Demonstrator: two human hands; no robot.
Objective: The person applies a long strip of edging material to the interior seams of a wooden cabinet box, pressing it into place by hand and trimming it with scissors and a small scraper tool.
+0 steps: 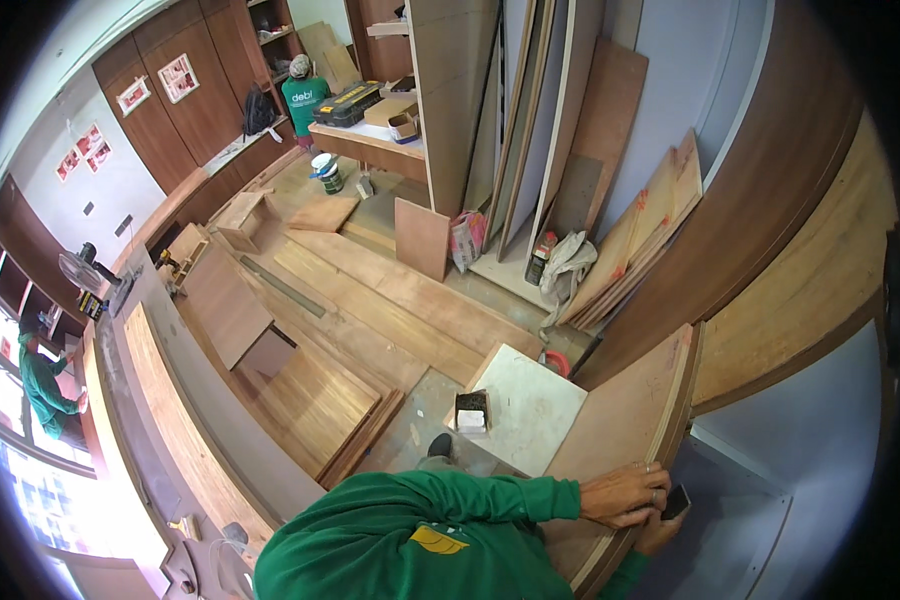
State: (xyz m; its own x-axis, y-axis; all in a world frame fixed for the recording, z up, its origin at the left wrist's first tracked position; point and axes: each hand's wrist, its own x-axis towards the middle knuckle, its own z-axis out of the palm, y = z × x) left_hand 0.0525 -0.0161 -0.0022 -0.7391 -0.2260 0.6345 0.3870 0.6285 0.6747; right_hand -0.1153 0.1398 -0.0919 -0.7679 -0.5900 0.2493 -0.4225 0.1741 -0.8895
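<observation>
Between four and five o'clock: right hand [655,534] clamped on small dark rectangular block [677,502]; left hand [622,494] against right, its grip unclear.

A downward fisheye view is taken from head height; both hands [622,493] are framed near, leaning plywood sheets [650,240] farther off

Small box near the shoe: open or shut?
Open: no lid covers the small box, and dark contents show from above. How full, cannot tell.
</observation>
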